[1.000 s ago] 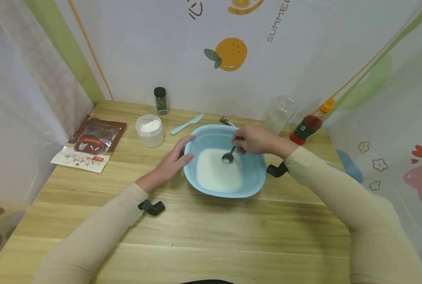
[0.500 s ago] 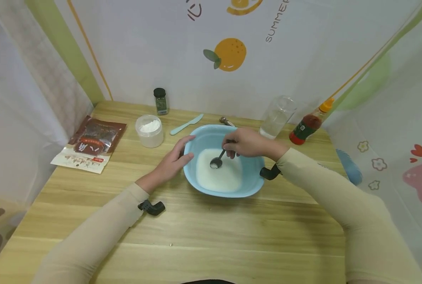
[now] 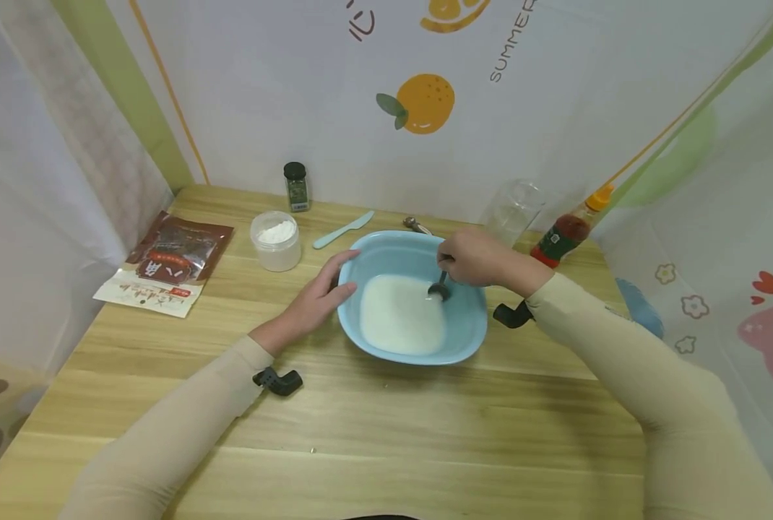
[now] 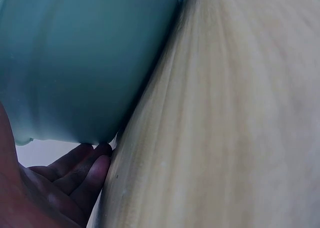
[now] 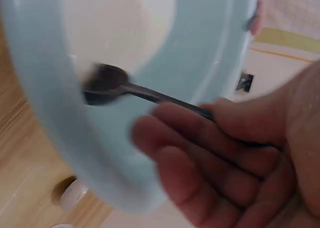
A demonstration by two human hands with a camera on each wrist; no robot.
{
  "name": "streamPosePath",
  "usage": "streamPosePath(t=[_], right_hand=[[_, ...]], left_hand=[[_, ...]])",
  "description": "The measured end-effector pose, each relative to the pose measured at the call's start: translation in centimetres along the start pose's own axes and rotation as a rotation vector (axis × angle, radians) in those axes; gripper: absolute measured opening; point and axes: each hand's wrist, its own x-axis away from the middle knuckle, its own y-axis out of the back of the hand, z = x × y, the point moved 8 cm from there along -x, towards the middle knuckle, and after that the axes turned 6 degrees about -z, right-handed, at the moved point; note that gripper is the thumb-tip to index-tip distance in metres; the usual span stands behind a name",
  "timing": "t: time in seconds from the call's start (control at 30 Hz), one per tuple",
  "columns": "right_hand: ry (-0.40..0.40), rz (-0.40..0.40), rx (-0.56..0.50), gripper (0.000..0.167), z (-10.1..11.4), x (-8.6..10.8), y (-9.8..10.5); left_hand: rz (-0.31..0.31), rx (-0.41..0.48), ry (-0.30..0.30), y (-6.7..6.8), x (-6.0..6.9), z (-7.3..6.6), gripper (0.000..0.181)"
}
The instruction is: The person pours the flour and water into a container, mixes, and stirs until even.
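A light blue plastic basin (image 3: pixel 393 240) holding a milky white liquid (image 3: pixel 396 314) sits on the wooden table. At its left side my left hand (image 3: pixel 308 303) holds the rim, thumb and index finger reaching over it. The left wrist view shows the other fingers (image 4: pixel 82 175) against the outside wall, low near the table. Over the basin's right side, my right hand (image 3: pixel 474 256) pinches the handle of a dark metal spoon (image 3: pixel 438 290). The spoon's bowl (image 5: pixel 107 82) is at the liquid's right edge; I cannot tell how deep it dips.
Left of the basin stand a tub of white powder (image 3: pixel 276 242), a spice jar (image 3: pixel 297 188) and a brown packet (image 3: pixel 172 263). Behind lie a pale blue knife (image 3: pixel 343 230) and measuring spoons (image 3: pixel 415 225). A clear glass (image 3: pixel 513 217) and a red sauce bottle (image 3: pixel 568 230) stand right.
My right hand has swept the spoon left through the basin, then back to the right side, where its bowl has tipped over. The left hand and the basin have stayed put.
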Motion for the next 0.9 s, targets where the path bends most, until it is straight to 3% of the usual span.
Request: streamPosePath(t=[0.1,0.23,0.4,0.53,0.67,0.73,0.9], right_hand=[[0.033,0.117,-0.013,0.022,1.0,0.8,-0.6],[0.109,0.242,-0.118,0.024,3.1,1.3,-1.6],[0.197,0.27,-0.259,0.022,5.0,0.8,-2.5],[0.212,0.221,-0.337,0.02,5.2,-0.5,-3.0],[0.193,0.104,-0.338,0.017,4.5,-1.5,-2.6],[0.171,0.032,-0.306,0.017,4.0,-1.8,-2.2],[0.103,-0.101,-0.158,0.02,2.7,-1.7,-0.9]], left_hand=[[-0.003,-0.006,-0.003,0.1,0.0,-0.2,0.061],[-0.002,0.027,-0.019,0.1,-0.1,-0.3,0.062],[-0.01,0.072,-0.075,0.1,-0.4,0.7,0.062],[-0.006,0.096,-0.1,0.2,-0.5,2.0,0.064],[-0.002,0.095,-0.072,0.1,-0.6,3.1,0.065],[0.0,0.081,-0.062,0.1,-0.5,2.6,0.064],[0.013,0.039,-0.02,0.0,-0.1,-0.2,0.063]])
